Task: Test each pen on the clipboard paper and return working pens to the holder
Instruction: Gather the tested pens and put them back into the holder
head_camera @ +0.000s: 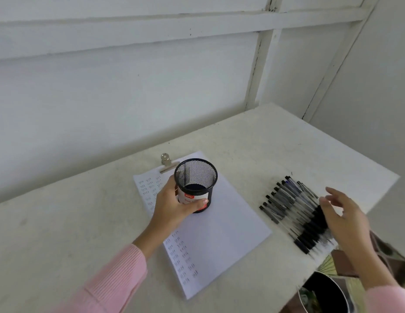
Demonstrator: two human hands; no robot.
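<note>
- Currently, progress: the holder (195,177) shows no pens inside through its mesh wall and open mouth, so no pen counts as returned.
- Pens (287,204): all those visible lie in one row on the table (72,222), to the right of the paper (224,233) and apart from it.
- Paper: short ink marks (149,188) run in columns down its left side, under the clip (165,163). Some testing appears to have been logged on this sheet; which pens it covers cannot be told.
- Remaining, by judgement: pick up each pen, test it, and place the working ones in the holder.
- Holder position: over the upper part of the paper, upright, long axis vertical, mouth facing up. Whether its base rests on the sheet or is lifted cannot be told.
- Pen orientation: side by side and parallel, long axes slanting from far left to near right. Dark ends show at both sides; blur prevents telling tip from cap.
- Left hand (172,206): fingers and thumb wrapped round the holder's lower wall, over the label.
- Right hand (346,220): fingers spread and relaxed, over the near-right ends of the pens, holding nothing.
</note>
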